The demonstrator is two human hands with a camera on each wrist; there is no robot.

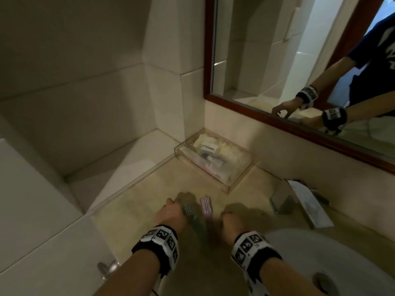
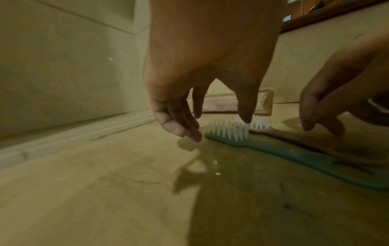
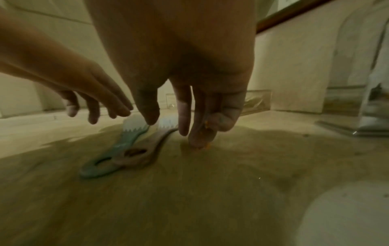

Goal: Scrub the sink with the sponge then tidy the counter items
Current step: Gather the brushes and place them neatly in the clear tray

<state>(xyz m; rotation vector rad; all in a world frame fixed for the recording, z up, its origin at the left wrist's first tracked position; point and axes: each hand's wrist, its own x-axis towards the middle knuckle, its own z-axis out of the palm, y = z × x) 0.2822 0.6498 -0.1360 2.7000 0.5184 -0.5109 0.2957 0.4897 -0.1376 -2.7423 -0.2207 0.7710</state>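
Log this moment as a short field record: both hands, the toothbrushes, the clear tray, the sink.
left hand: open, fingers hang over the brush heads, holds nothing
right hand: open, fingertips down at the counter beside the pink brush
green toothbrush: flat on the counter, bristles up
pink toothbrush: flat beside the green one, handles overlapping
clear tray: by the wall under the mirror, holds small toiletries
sink: right of both hands

Green toothbrush (image 3: 118, 146) and pink toothbrush (image 3: 151, 149) flat on counter (image 3: 210, 199), side by side, bristles up
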